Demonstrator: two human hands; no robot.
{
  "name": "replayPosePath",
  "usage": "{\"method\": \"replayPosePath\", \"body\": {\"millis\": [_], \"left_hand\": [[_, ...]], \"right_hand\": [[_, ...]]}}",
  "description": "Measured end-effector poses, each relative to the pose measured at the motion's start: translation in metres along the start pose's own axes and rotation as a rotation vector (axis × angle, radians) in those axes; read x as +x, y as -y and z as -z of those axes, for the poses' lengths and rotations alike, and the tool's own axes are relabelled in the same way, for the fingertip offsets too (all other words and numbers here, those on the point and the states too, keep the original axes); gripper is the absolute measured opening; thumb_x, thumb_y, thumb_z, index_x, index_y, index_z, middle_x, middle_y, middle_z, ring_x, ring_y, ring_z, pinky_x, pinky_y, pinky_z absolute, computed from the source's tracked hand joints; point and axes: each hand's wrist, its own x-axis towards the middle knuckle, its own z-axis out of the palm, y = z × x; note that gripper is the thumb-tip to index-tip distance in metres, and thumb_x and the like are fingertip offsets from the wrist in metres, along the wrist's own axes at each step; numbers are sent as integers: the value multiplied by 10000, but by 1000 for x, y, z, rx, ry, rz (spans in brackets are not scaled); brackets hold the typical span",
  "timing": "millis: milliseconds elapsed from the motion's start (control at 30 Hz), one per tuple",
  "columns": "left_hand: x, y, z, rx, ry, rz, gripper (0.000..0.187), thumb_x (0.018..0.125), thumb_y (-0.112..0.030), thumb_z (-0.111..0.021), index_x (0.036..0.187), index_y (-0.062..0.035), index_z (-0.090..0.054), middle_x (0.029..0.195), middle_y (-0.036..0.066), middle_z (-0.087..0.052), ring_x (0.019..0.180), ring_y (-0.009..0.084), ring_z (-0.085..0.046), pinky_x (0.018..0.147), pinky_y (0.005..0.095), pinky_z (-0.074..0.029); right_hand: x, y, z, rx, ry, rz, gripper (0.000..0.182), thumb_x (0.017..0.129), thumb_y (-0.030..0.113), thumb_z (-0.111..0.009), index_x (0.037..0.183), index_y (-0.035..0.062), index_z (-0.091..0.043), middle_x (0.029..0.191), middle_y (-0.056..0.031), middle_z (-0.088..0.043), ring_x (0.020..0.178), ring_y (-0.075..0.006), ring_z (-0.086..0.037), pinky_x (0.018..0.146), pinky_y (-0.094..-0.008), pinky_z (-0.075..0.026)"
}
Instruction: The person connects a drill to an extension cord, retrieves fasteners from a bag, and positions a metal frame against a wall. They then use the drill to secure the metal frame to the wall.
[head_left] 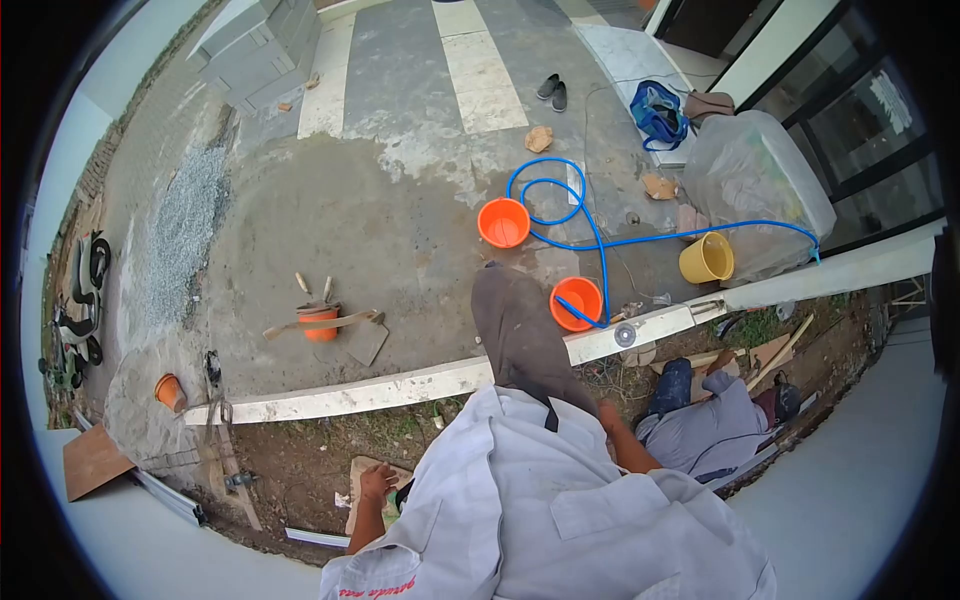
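My left hand (376, 482) hangs low beside my body, with its fingers apart and nothing seen in it. It is nearest to a flat tan board (360, 510) on the soil. My right hand (608, 412) is against the side of my dark trouser leg (520, 335), its fingers mostly hidden. That leg reaches over a pale concrete kerb (430, 389). Beyond my right side, an orange bucket (577, 311) stands by the kerb with a blue hose (603, 262) running into it. Close by, a grey disc (625, 335) lies on the kerb.
A co-worker in a grey top (715, 430) bends in the trench on the right. On the paving stand another orange bucket (503, 240), a yellow bucket (707, 259) and an orange bucket with tools (320, 325). A gravel pile (185, 235) lies left.
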Motion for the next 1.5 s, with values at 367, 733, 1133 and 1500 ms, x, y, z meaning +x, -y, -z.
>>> {"method": "replayPosePath", "body": {"millis": [367, 733, 1133, 1500], "left_hand": [[43, -355, -126, -153, -36, -585, 251, 995, -214, -669, 1011, 35, -645, 658, 32, -560, 615, 179, -654, 694, 363, -626], [96, -531, -156, -43, -42, -438, 260, 1015, -283, -649, 1077, -35, -605, 787, 108, -688, 630, 198, -688, 569, 326, -579], [219, -608, -199, 713, 149, -381, 241, 1025, -265, -623, 1130, -50, -597, 826, 113, -695, 636, 212, -680, 549, 339, -543], [368, -1059, -286, 383, 191, -403, 295, 1022, -240, -618, 1222, -24, -591, 871, 100, -702, 618, 192, -661, 521, 314, -504]], "right_hand": [[286, 209, 85, -448, 150, -36, 545, 892, 377, -762, 1300, 19, -706, 1281, -198, -715, 1080, -356, -723, 1011, -416, -550], [425, 410, 226, 102, -156, -24, 543, 897, 357, -742, 1328, 32, -694, 1372, -202, -674, 1275, -332, -643, 1112, -399, -480], [441, 293, 198, -160, -322, -270, 513, 889, 431, -692, 1200, 26, -741, 1291, -201, -708, 1249, -352, -646, 1104, -431, -480], [479, 414, 87, -642, -142, -274, 251, 803, 328, -761, 989, 162, -785, 966, -94, -739, 1011, -305, -715, 863, -469, -565]]}}
